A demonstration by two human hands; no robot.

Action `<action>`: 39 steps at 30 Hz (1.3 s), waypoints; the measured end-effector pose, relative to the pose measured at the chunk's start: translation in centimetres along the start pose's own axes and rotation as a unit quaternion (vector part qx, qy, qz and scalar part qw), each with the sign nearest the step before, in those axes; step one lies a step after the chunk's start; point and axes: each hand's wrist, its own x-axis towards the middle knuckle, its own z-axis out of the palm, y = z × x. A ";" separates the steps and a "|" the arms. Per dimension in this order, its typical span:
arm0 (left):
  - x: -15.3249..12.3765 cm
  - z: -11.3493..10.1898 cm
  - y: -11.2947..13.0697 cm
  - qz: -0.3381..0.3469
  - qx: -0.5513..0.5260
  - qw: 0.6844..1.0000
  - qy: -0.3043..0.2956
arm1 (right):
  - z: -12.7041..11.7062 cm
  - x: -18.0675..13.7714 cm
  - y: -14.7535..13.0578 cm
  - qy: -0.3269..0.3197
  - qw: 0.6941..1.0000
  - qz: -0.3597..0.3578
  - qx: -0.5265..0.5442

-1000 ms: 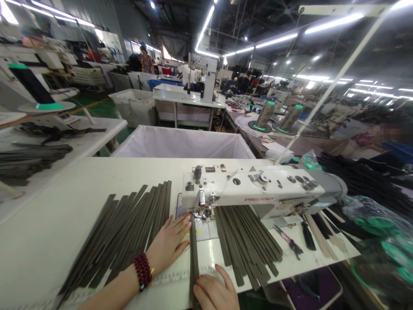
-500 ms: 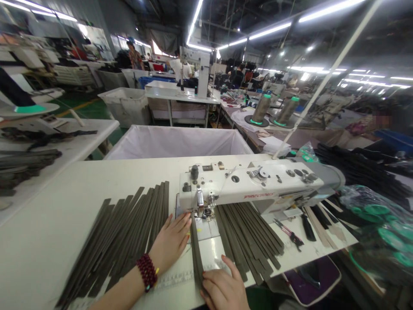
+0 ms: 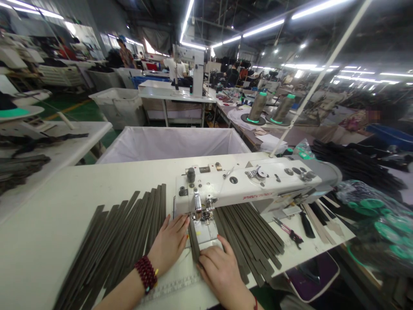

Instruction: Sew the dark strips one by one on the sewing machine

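A dark olive fabric strip (image 3: pixel 194 243) lies lengthwise under the needle area of a white sewing machine (image 3: pixel 226 189). My left hand (image 3: pixel 171 239) rests flat beside the presser foot, its fingers stretched out with their tips at the strip's left edge. Close to the strip's near end, my right hand (image 3: pixel 221 265) has its fingers curled and closed on the strip; one finger stands away from the rest. Many similar strips (image 3: pixel 129 237) are fanned out left of my left hand. Another fan of strips (image 3: pixel 248 237) lies right of the needle, partly beneath the machine arm.
Red-handled snips (image 3: pixel 288 232) and a black-handled tool (image 3: pixel 307 224) lie on the right of the table. Behind the table stands a white cloth-lined bin (image 3: pixel 177 142). Two thread cones (image 3: pixel 258 107) stand farther back. Plastic-wrapped green spools (image 3: pixel 371 215) are at the right.
My right hand has moved forward along the strip, closer to the needle, and less strip shows in front of the machine. My left hand stays beside the presser foot. The camera view has shifted slightly.
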 end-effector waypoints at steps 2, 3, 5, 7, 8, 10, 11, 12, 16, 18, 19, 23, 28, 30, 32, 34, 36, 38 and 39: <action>0.0 0.0 -0.1 0.000 -0.004 1.000 -0.002 | 0.3 0.3 0.3 -0.014 1.000 0.005 -0.008; 0.0 0.1 -0.1 -0.001 -0.005 1.000 -0.003 | 0.4 0.4 0.4 -0.021 1.000 0.005 -0.015; 0.0 0.2 -0.1 -0.003 -0.005 1.000 -0.002 | 0.9 0.5 0.7 -0.039 0.999 0.005 -0.032; 0.0 0.3 -0.1 -0.005 -0.006 1.000 0.001 | 1.4 0.5 1.1 -0.062 0.996 0.006 -0.056; 0.0 0.3 -0.1 -0.004 -0.007 1.000 0.002 | 1.6 0.6 1.2 -0.072 0.995 0.007 -0.068; 0.0 0.3 -0.2 -0.005 -0.008 1.000 0.004 | 2.0 0.8 1.5 -0.087 0.992 0.008 -0.085; 0.0 0.3 -0.2 -0.004 -0.009 1.000 0.004 | 2.2 1.0 1.6 -0.092 0.992 0.008 -0.091; 0.0 0.3 -0.2 -0.004 -0.009 1.000 0.003 | 2.4 1.2 1.7 -0.095 0.991 0.008 -0.094; 0.0 0.4 -0.3 -0.003 -0.011 1.000 0.004 | 2.8 2.4 2.0 -0.110 0.988 0.006 -0.106; -0.1 0.5 -0.3 -0.004 -0.014 1.000 0.007 | 2.8 3.1 2.0 -0.119 0.986 0.004 -0.113; -0.1 0.5 -0.3 -0.005 -0.016 1.000 0.009 | 2.7 3.5 2.1 -0.123 0.986 0.001 -0.117; -0.2 0.8 -0.4 -0.005 -0.017 1.000 0.010 | 2.7 5.1 2.1 -0.136 0.982 -0.011 -0.130; -0.3 1.0 -0.6 -0.005 -0.014 1.000 0.003 | 3.0 6.1 2.4 -0.136 0.980 -0.010 -0.142; -0.3 1.1 -0.6 -0.003 -0.013 1.000 0.007 | 3.0 5.9 2.4 -0.131 0.981 -0.001 -0.142; -0.3 1.1 -0.6 -0.002 -0.015 1.000 0.014 | 2.6 5.1 2.3 -0.123 0.983 0.016 -0.139; -0.3 1.1 -0.5 -0.005 -0.018 1.000 0.017 | 1.6 3.7 2.0 -0.113 0.984 0.039 -0.133; -0.3 1.0 -0.3 -0.011 -0.022 1.000 0.014 | 0.0 1.9 1.8 -0.100 0.984 0.067 -0.132; -0.4 0.8 -0.4 -0.011 -0.025 1.000 0.009 | -1.8 -0.1 1.5 -0.078 0.982 0.105 -0.134; -0.3 0.6 -0.5 -0.007 -0.026 1.000 0.008 | -2.8 -1.1 1.3 -0.066 0.981 0.126 -0.135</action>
